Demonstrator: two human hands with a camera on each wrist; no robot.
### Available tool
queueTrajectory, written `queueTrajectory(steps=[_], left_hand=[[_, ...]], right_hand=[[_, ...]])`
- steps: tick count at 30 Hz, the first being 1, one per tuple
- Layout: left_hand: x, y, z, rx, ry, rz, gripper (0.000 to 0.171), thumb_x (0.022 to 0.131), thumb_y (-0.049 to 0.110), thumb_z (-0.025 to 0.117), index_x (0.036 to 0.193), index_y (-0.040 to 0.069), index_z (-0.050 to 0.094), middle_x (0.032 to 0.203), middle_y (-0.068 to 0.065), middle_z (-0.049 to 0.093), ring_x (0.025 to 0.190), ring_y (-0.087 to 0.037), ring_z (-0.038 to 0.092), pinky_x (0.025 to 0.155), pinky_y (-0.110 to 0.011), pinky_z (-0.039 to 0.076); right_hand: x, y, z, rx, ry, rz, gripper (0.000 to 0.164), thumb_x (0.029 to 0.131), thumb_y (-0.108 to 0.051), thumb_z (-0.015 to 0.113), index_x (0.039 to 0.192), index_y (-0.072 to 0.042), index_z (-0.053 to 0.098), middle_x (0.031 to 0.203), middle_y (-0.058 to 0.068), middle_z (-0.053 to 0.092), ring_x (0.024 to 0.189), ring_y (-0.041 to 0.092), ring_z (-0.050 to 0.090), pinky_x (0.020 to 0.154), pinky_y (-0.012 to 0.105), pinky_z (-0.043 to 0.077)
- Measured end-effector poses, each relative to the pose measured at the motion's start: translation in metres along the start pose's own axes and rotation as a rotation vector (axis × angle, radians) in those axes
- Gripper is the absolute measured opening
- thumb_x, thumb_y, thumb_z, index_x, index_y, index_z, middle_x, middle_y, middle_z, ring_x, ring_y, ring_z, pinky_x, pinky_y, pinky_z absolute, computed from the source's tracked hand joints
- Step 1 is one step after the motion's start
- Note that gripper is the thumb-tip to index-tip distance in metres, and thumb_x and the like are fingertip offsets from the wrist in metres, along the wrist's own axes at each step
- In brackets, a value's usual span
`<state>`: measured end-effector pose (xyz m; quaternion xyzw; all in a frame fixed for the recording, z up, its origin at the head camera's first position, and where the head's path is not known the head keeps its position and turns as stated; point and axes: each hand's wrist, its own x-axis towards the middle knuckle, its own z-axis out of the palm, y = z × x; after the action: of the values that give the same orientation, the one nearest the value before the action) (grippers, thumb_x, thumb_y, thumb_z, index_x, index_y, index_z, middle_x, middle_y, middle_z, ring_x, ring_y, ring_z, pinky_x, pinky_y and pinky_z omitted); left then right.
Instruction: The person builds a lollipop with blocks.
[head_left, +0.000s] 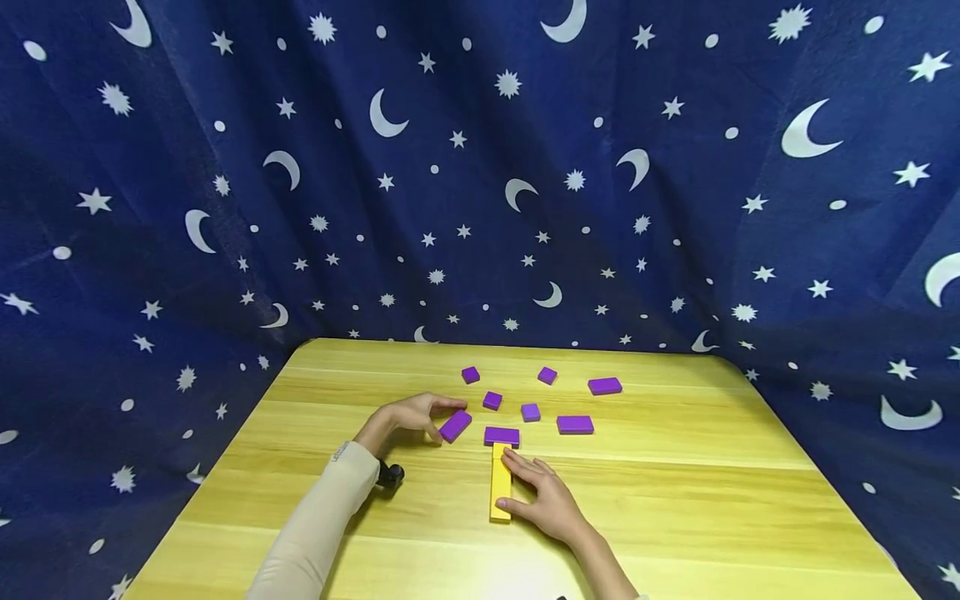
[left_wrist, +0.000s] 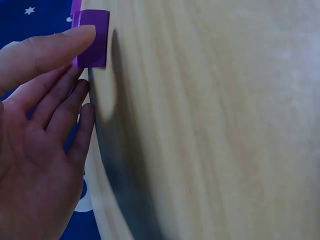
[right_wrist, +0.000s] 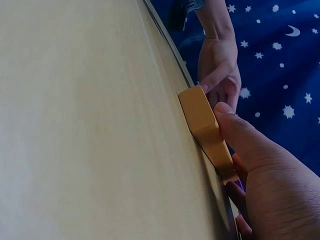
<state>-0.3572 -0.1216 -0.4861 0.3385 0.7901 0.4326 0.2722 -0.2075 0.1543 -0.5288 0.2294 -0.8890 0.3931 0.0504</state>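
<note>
My left hand holds a purple rectangular block between thumb and index finger, low over or on the table. In the left wrist view the thumb lies against that purple block, the other fingers stretched out behind. A long yellow piece with a seam across it lies pointing away from me. Its far end meets a purple block lying crosswise. My right hand rests along its right side, fingertips near the far end and thumb near the close end. In the right wrist view the thumb touches the yellow piece.
Small purple squares lie farther back, among them one and another. Two longer purple blocks, one nearer and one farther, lie to the right. A starry blue curtain hangs behind the wooden table.
</note>
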Motion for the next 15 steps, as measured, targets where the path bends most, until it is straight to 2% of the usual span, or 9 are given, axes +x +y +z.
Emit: queueTrajectory(steps=[6, 15], left_hand=[[0.0007, -0.0003, 0.0035, 0.011, 0.044, -0.029, 0.072, 0.071, -0.013, 0.068, 0.136, -0.005, 0.040, 0.140, -0.018, 0.040, 0.129, -0.032, 0.035, 0.107, -0.039, 0.029], [0.0007, -0.0048, 0.0002, 0.065, 0.123, -0.041, 0.065, 0.070, -0.010, 0.071, 0.131, -0.003, 0.049, 0.134, -0.015, 0.048, 0.126, -0.030, 0.040, 0.105, -0.038, 0.033]], right_hand=[[0.0004, 0.0001, 0.0001, -0.003, -0.008, 0.010, 0.069, 0.078, -0.049, 0.067, 0.134, -0.012, 0.050, 0.141, -0.003, 0.041, 0.130, 0.037, 0.032, 0.107, 0.053, 0.022], [0.0003, -0.0003, 0.0004, -0.001, -0.002, 0.003, 0.070, 0.078, -0.050, 0.067, 0.135, -0.012, 0.049, 0.141, -0.002, 0.041, 0.130, 0.035, 0.032, 0.107, 0.053, 0.021]])
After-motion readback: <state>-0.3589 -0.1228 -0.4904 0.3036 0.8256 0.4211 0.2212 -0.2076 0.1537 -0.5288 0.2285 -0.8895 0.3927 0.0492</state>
